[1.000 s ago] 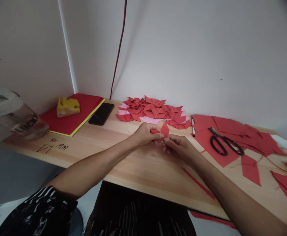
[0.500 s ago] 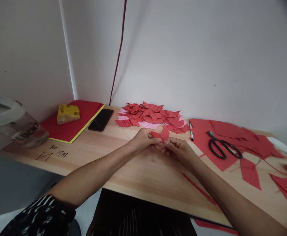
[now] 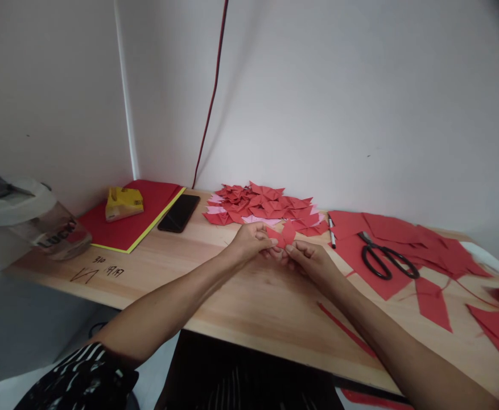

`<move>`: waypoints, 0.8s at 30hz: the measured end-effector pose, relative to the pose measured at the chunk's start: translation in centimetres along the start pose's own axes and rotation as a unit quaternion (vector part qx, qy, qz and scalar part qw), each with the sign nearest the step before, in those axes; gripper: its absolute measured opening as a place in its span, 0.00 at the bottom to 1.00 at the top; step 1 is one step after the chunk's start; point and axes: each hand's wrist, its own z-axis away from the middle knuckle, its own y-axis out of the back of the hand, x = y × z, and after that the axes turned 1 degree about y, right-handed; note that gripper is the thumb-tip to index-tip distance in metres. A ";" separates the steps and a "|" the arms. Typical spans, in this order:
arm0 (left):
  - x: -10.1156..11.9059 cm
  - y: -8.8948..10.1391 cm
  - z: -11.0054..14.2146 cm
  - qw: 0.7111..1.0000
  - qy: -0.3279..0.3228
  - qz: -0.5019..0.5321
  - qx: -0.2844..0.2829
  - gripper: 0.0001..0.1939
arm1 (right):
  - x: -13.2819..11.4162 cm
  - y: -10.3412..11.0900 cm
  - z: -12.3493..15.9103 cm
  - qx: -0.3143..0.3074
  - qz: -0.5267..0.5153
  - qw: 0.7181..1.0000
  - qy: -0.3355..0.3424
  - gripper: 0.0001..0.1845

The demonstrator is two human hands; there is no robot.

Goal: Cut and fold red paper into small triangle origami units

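Observation:
Between my two hands is a small folded piece of red paper (image 3: 284,234), held just above the table with pointed flaps sticking up. My left hand (image 3: 253,239) pinches its left side between thumb and fingers. On its lower right, my right hand (image 3: 304,253) grips it with the thumb on the front face; the fingers behind are partly hidden. Right behind the hands lies a pile of folded red and pink paper pieces (image 3: 266,200) against the wall.
Black-handled scissors (image 3: 388,259) rest on red paper sheets (image 3: 386,228) at the right, beside a marker pen (image 3: 332,230). A red paper strip (image 3: 345,329) lies nearer me. At left are a phone (image 3: 179,213), a yellow packet (image 3: 124,203), red card (image 3: 155,196) and a bottle (image 3: 61,228).
The view has shifted slightly, so the table's things sit a little lower and the left ones further right. Both hands keep their hold on the folded red paper, with hardly any movement.

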 end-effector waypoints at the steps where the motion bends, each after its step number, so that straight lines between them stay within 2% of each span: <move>1: -0.1 0.1 0.0 1.000 -0.003 -0.001 0.003 0.16 | -0.1 0.0 0.0 0.001 0.001 1.000 0.000 0.23; 7: -0.9 0.4 -0.4 0.999 0.019 -0.005 -0.033 0.19 | 0.0 -0.1 0.0 -0.002 0.014 1.000 0.009 0.24; 11: -1.0 0.2 -0.4 0.998 0.031 -0.055 -0.011 0.16 | 0.3 0.0 -0.3 -0.017 0.030 0.999 0.022 0.22; 16: -1.0 0.1 -0.4 0.998 0.025 -0.062 0.002 0.14 | 0.6 -0.1 -0.7 -0.021 0.042 0.998 0.037 0.20; 20: -0.9 0.1 -0.4 0.997 0.019 -0.069 -0.022 0.16 | 0.5 0.0 -0.6 -0.029 0.045 0.997 0.049 0.20; 24: -1.1 -0.1 -0.3 0.997 -0.018 -0.070 -0.035 0.19 | 0.2 0.0 -0.3 -0.046 0.049 0.996 0.056 0.20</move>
